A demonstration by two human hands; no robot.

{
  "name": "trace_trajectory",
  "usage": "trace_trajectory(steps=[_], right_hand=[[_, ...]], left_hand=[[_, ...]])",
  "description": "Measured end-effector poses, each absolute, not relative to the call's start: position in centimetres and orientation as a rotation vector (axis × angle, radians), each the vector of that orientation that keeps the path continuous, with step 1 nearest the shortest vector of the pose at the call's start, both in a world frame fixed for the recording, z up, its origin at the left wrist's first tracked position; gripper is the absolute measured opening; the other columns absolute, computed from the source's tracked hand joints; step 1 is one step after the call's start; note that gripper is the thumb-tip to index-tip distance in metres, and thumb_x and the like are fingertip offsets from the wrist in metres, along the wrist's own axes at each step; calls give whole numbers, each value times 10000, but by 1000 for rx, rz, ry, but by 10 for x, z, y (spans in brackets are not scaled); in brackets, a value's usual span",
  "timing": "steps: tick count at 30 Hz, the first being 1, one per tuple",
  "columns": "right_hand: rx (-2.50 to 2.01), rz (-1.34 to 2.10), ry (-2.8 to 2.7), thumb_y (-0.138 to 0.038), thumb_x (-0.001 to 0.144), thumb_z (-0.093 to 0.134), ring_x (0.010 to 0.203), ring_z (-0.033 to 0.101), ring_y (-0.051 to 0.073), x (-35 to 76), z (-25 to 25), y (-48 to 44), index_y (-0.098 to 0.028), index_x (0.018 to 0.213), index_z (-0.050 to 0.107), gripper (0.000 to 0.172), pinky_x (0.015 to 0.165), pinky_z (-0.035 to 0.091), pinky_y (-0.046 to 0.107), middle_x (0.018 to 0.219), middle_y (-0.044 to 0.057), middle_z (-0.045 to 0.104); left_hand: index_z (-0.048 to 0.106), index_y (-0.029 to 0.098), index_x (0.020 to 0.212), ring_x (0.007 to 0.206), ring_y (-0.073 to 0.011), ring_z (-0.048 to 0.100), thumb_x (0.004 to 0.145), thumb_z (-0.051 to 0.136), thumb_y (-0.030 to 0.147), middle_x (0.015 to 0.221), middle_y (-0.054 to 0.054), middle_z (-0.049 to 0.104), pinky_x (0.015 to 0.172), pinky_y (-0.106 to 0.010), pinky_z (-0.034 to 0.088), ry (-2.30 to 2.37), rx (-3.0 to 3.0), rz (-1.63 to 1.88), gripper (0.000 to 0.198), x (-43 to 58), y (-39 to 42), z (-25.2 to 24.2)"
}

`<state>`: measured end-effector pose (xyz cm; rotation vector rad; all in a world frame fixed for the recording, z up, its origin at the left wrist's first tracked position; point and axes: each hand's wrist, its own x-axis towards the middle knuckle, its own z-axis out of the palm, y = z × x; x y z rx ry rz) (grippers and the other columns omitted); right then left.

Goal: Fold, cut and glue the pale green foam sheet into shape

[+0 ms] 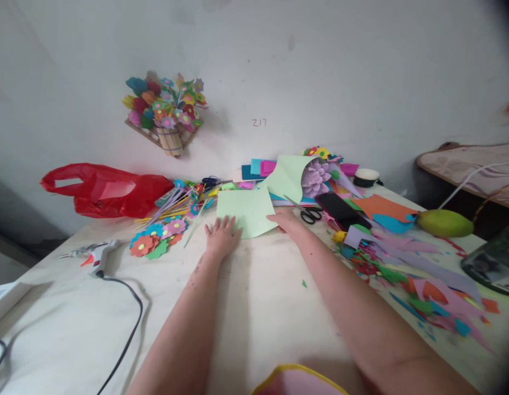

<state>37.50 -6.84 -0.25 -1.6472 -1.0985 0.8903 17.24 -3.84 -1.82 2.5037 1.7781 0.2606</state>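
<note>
A pale green sheet lies on the table in front of me. My left hand rests flat with fingers spread over the sheet's lower left corner. At the lower right edge, my right hand pinches the sheet between thumb and fingers. Black-handled scissors lie just beyond my right hand. Behind them another light green sheet curls upward beside a lilac flower. Cut-out foam flowers are heaped left of my left hand.
A glue gun with a black cord lies at left, near a red plastic bag. Colourful scraps, a phone, a green fruit and a glass jar are on the right. A flower basket hangs on the wall.
</note>
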Motion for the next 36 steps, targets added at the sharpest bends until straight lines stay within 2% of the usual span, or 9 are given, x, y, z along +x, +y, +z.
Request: trace_trajectory(steps=[5,7,10,12,14,18,24,32,36], right_hand=[[-1556,723,-1147,-369,600,571,352,364,69,373,-8,-66,-163,556,527,215,319,275,178,380,-71,352],[-1456,619,-1108,-404,622,552,375,366,68,371,-6,-65,-173,515,473,267,332,318,180,401,-72,327],[-1335,522,-1018,-439,642,536,383,348,65,366,-2,-67,-189,476,376,340,363,381,199,417,-75,281],[-1299,510,-962,-445,649,534,385,369,71,361,-1,-68,-193,484,364,345,369,391,208,427,-71,302],[-1280,535,-917,-451,662,523,393,421,85,353,-1,-69,-194,519,397,320,356,377,209,450,-59,360],[-1233,612,-893,-475,686,492,411,502,112,335,-5,-73,-190,601,450,301,331,350,206,503,-40,442],[-1209,674,-1023,-456,678,512,413,497,101,316,-7,-82,-176,596,495,293,366,389,204,497,-37,489],[-1086,951,-683,-496,625,568,420,512,135,332,-5,-75,-138,764,558,385,353,409,255,592,30,587],[-999,899,-578,-391,616,605,566,575,151,343,-10,-69,-155,845,572,331,491,468,268,748,43,643]], left_hand=[[333,252,1280,1288,-241,126,816,268,451,1397,-27,229,1016,-493,114,1862,2442,661,508,173,-43,-3],[470,215,1173,1242,-230,266,818,299,403,1319,-67,379,1004,-426,209,1887,2317,1006,436,173,-44,5],[617,168,814,931,-231,567,790,355,421,888,-106,638,822,-360,419,1736,1882,1242,366,177,-44,11],[584,146,651,645,-204,621,756,416,448,630,-90,624,622,-317,481,1500,1535,1189,361,183,-44,9],[552,127,644,507,-175,600,742,466,433,569,-83,606,516,-293,481,1265,1242,1089,333,191,-44,6],[526,97,739,604,-176,626,741,529,369,670,-123,635,573,-287,502,951,918,959,272,201,-46,1],[512,132,693,527,-93,584,739,536,191,586,-2,588,602,-238,495,966,749,1207,78,198,-41,0],[488,129,604,419,-63,515,632,628,256,480,30,529,487,-198,453,902,884,1230,191,188,-38,-5],[484,131,604,411,-72,516,613,641,276,465,28,525,457,-200,449,929,946,1176,214,185,-37,-5]])
